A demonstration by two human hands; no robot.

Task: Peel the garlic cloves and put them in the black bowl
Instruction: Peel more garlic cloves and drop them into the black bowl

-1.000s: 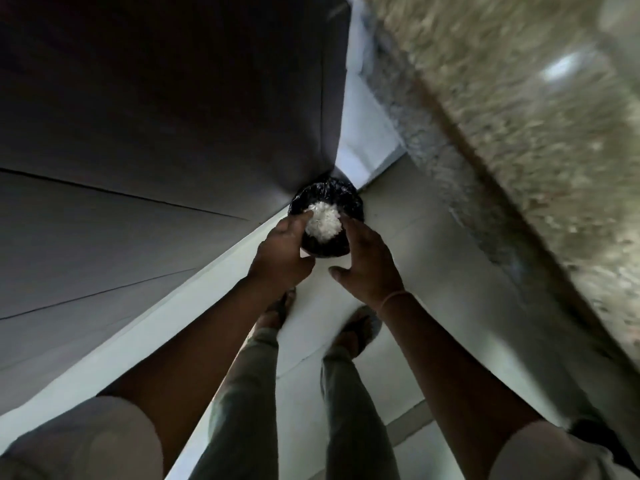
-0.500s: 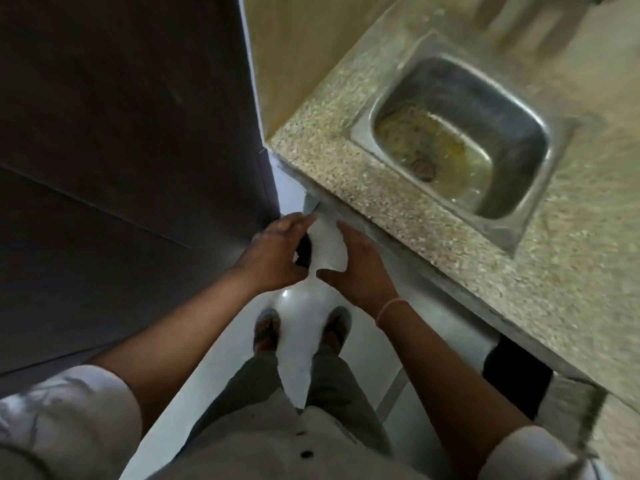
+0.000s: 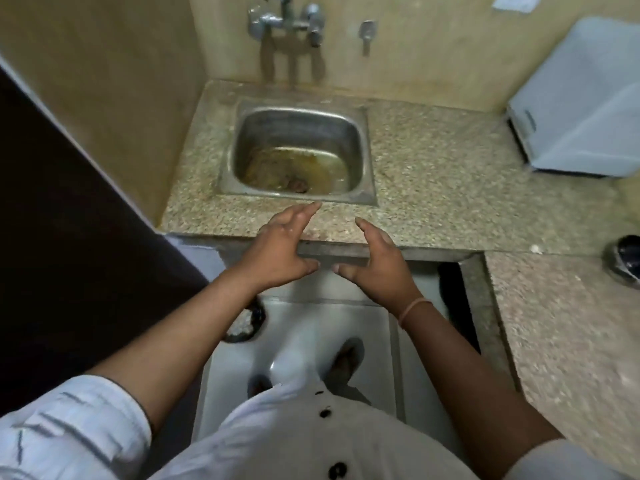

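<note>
Item: person standing at a kitchen sink unit, seen from close by.

- Left hand (image 3: 277, 252): spread, fingers straight and angled toward the sink, thumb out to the side. It holds nothing and hangs above the front edge of the counter (image 3: 433, 174).
- Right hand (image 3: 377, 261): likewise spread and empty, palm turned inward to face the left hand, thumb tips near each other but apart. A thin orange band (image 3: 414, 310) sits on the wrist.
- Black bowl (image 3: 623, 259): dark, glossy, round, on the speckled counter at the far right, cut by the frame edge and well apart from both hands. Its contents cannot be made out.
- Small pale piece (image 3: 536, 248): lies on the counter just left of the bowl; too small to identify.
- Floor container (image 3: 251, 323): dark round rim with pale bits inside, on the white floor (image 3: 311, 323), partly hidden under the left forearm.
- Steel sink (image 3: 263, 133): set in the counter, brownish residue at the bottom.
- Tap (image 3: 287, 19): wall-mounted above the sink.
- Grey-blue box (image 3: 581, 98): stands at the counter's right rear.
- Shirt (image 3: 311, 427): pale, dark buttons.
</note>
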